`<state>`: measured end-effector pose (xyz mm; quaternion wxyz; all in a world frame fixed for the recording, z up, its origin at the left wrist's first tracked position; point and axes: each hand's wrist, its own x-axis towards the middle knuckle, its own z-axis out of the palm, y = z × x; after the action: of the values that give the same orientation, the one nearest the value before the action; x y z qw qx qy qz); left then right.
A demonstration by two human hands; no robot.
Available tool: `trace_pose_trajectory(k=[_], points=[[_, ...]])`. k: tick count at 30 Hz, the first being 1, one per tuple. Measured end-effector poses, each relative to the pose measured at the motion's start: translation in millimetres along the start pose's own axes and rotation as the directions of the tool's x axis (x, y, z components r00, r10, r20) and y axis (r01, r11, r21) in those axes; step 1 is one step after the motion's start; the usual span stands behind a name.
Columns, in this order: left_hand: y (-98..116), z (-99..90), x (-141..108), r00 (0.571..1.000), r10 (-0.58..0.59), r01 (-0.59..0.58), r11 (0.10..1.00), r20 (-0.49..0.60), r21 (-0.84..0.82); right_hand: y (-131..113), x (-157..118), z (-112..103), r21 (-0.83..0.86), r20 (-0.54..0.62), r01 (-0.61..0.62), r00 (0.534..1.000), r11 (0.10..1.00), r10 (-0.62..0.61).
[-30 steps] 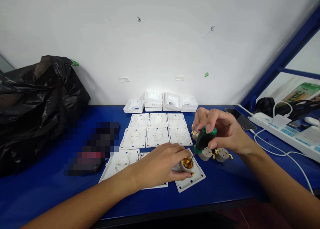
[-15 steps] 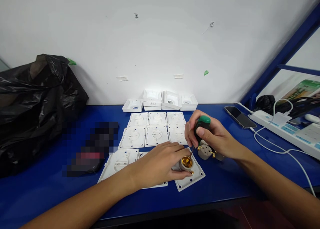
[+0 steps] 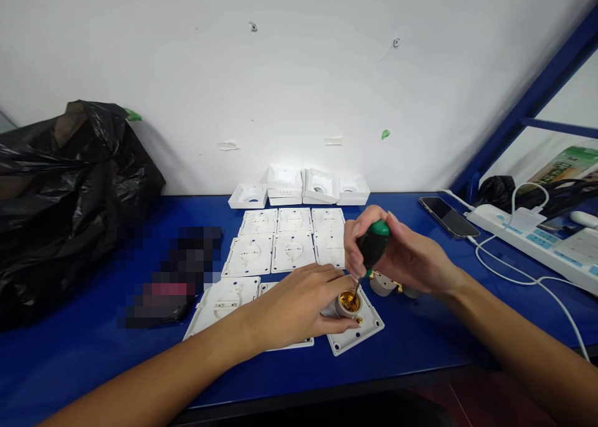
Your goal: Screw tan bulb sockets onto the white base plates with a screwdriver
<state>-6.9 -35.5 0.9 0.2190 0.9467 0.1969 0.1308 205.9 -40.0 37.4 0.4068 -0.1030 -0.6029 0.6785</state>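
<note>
In the head camera's view, a person's left hand point(image 3: 303, 299) clasps a brass-lined lamp holder point(image 3: 349, 304) on a tilted white plate point(image 3: 367, 337) near the front edge of a blue table point(image 3: 420, 346), while the right hand point(image 3: 406, 253) grips a green-and-black screwdriver point(image 3: 374, 243), its shaft reaching into the holder's cup. More white plates point(image 3: 247, 257) lie in rows behind, with shallow white boxes point(image 3: 352, 192) along the table's back edge and a power strip point(image 3: 509, 231) toward its right.
</note>
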Motion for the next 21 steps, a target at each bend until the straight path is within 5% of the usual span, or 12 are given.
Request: trace_pose_trajectory(k=[8,13,18,21], points=[[1,-3.1,-2,1.0,0.004,-0.004,0.999,-0.006,-0.039,-8,-3,-12,-0.136,0.156,0.103,0.984,0.985,-0.081],[3,-3.4,-2,1.0,-0.01,0.01,0.997,-0.009,-0.076,-3,-2,-14,-0.211,0.067,0.216,0.976,0.954,-0.206],[4,-4.5,-1,1.0,-0.02,0.02,0.998,0.005,-0.063,-3,-4,-12,-0.27,-0.1,0.155,0.977,0.95,-0.188],[4,-4.6,-1,1.0,-0.022,0.023,0.998,0.005,-0.054,-5,-4,-11,-0.293,-0.045,0.144,0.985,0.945,-0.164]])
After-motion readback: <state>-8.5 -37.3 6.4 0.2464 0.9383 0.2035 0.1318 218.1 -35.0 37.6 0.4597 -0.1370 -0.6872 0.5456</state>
